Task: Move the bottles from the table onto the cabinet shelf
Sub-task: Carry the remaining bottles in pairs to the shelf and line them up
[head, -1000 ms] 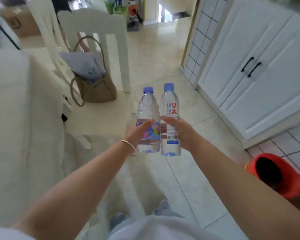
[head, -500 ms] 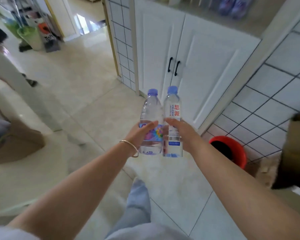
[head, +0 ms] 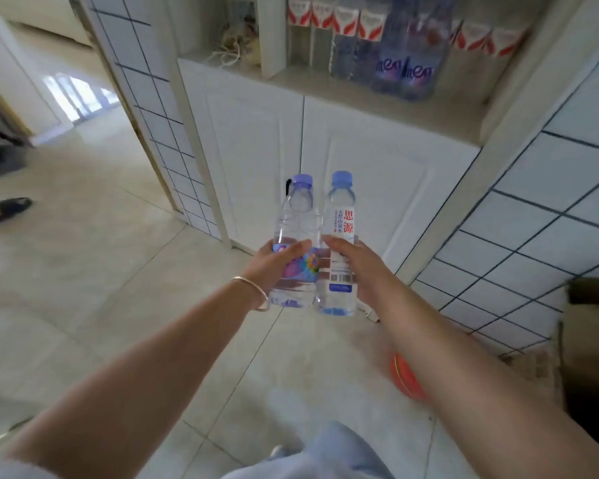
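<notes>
My left hand (head: 274, 262) grips a clear water bottle with a colourful label and a pale blue cap (head: 300, 216). My right hand (head: 355, 259) grips a second clear bottle with a white label with red characters (head: 343, 219). Both bottles stand upright side by side, touching, held out in front of me above the floor. Straight ahead is the white cabinet (head: 377, 174), its two doors closed. Its open shelf (head: 325, 88) lies above and beyond the bottles and holds several bottles (head: 405, 70) standing in a row.
A coil of cord (head: 232, 50) lies in the shelf's left compartment. Blue-lined white tile walls (head: 533, 236) flank the cabinet. An orange bucket (head: 407, 378) sits on the floor under my right forearm, and a brown cardboard box (head: 592, 326) is at the right. A person's foot (head: 7, 209) shows at far left.
I have turned and stepped closer to the cabinet, so its open shelf with stored bottles has come into view. The two bottles stay gripped in the same way.
</notes>
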